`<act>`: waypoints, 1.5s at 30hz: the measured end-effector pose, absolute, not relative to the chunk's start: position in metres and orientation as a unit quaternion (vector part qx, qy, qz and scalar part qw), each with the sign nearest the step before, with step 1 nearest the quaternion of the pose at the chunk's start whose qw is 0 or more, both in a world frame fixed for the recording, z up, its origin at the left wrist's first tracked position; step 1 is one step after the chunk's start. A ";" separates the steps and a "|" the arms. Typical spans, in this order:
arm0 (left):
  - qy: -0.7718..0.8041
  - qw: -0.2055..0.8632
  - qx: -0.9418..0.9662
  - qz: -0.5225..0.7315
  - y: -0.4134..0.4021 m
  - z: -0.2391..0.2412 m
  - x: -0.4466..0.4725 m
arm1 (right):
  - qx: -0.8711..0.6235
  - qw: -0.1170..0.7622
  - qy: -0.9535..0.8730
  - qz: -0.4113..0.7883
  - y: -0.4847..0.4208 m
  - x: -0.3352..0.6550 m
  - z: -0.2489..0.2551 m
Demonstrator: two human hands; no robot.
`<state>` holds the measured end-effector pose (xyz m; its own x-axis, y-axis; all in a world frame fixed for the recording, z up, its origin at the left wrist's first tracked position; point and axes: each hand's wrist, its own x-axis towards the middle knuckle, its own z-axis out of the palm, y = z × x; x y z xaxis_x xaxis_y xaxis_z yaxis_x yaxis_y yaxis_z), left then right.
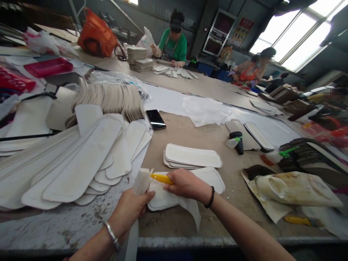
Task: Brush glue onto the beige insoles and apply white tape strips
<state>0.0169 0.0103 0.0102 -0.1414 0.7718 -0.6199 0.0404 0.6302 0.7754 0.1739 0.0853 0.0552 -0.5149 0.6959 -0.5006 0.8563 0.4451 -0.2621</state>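
My left hand (132, 207), a silver bangle on its wrist, is closed on a thin off-white strip (142, 182) that sticks up past the fingers; a longer pale length hangs below the hand. My right hand (185, 184) grips a yellow-handled tool (161, 178) whose handle end points left toward the strip. Its working end is hidden, so I cannot tell its kind. Under both hands lies a small stack of white rounded panels (210, 178), with a loose thin sheet (192, 212) drooping off its front. Another stack of white panels (193, 155) lies just beyond.
Long white panels (84, 161) fan out at left, before a row of curved pieces (108, 96). A phone (155, 119) lies beyond. To the right are a green-tipped bottle (274, 157), a stained plastic container (296, 188) and another yellow-handled tool (299, 220). Other people work farther back.
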 end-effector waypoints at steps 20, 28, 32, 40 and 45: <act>0.701 0.522 0.412 0.256 0.006 -0.003 0.007 | 0.715 0.080 0.679 -0.149 0.051 0.308 0.054; 0.709 0.508 0.416 0.256 0.007 -0.007 0.008 | 0.728 0.104 0.664 -0.138 0.057 0.303 0.055; 0.714 0.506 0.423 0.237 0.009 -0.007 0.006 | 0.721 0.108 0.668 -0.150 0.062 0.302 0.055; 0.715 0.510 0.419 0.230 0.008 -0.006 0.007 | 0.736 0.076 0.661 -0.123 0.057 0.309 0.050; 0.700 0.544 0.404 0.224 0.010 -0.009 0.005 | 0.754 -0.012 0.644 -0.125 0.049 0.316 0.046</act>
